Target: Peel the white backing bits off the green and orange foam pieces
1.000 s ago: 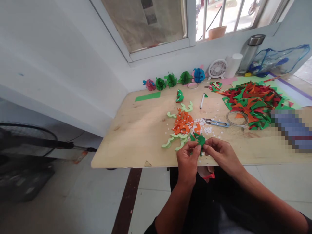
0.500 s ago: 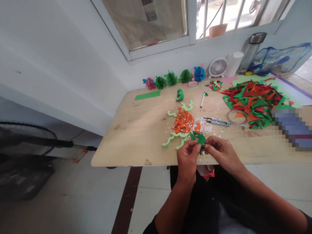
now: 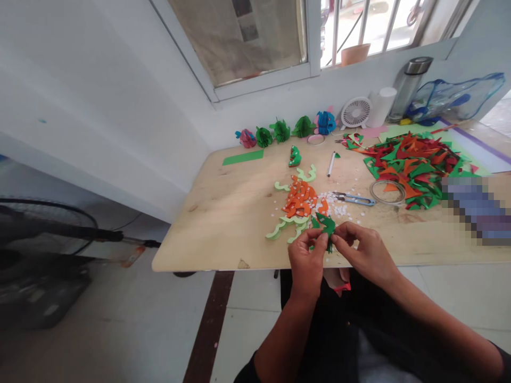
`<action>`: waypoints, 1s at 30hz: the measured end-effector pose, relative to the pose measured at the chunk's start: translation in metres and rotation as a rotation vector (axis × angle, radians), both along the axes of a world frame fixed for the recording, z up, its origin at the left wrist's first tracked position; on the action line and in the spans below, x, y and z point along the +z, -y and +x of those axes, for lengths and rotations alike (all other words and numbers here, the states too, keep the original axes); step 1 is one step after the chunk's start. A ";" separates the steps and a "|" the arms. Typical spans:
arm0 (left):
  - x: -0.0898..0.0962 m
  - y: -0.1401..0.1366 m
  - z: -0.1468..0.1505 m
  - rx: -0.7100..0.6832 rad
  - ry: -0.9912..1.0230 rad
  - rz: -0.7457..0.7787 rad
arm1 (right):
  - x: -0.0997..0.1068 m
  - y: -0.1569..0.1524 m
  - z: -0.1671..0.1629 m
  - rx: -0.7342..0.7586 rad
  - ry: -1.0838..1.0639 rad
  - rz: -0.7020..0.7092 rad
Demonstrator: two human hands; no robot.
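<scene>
Between my hands, just above the table's front edge, is a dark green cut-paper piece with a curved outline. My left hand pinches its lower left side between thumb and fingers. From the right, my right hand grips its edge with thumb and forefinger. Fingers hide the lower part of the paper. Just beyond lie curved orange paper pieces dotted with small white squares. Wavy light green paper strips lie beside them. Blue-handled thread snips rest among scattered white bits.
A heap of red, orange and green paper scraps covers the right side, with a tape ring in front. Folded paper figures line the wall beside a small white fan. A white pen and green strip lie farther back.
Both hands stay at nearly the same spot, still on the green paper piece, with only slight finger shifts. The camera view has moved a little.
</scene>
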State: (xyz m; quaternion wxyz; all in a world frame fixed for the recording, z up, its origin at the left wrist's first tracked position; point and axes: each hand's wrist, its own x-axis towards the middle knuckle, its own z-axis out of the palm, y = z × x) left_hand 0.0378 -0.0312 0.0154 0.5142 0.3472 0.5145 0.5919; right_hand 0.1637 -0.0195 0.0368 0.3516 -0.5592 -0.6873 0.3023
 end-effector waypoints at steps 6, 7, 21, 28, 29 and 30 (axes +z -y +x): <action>-0.002 0.000 -0.005 -0.033 -0.184 0.057 | 0.005 0.000 0.001 0.002 0.068 0.025; 0.000 0.000 -0.005 -0.037 -0.190 0.060 | 0.006 0.001 0.002 0.004 0.071 0.023; 0.010 0.006 -0.005 -0.077 -0.295 0.083 | 0.007 0.007 0.006 0.030 0.119 0.036; 0.003 0.006 -0.007 -0.091 -0.174 0.070 | 0.005 0.009 0.008 0.058 0.122 0.033; 0.002 0.007 -0.007 -0.091 -0.163 0.070 | 0.005 0.009 0.007 0.065 0.118 0.039; 0.002 0.007 -0.007 -0.090 -0.157 0.071 | 0.005 0.010 0.007 0.066 0.115 0.050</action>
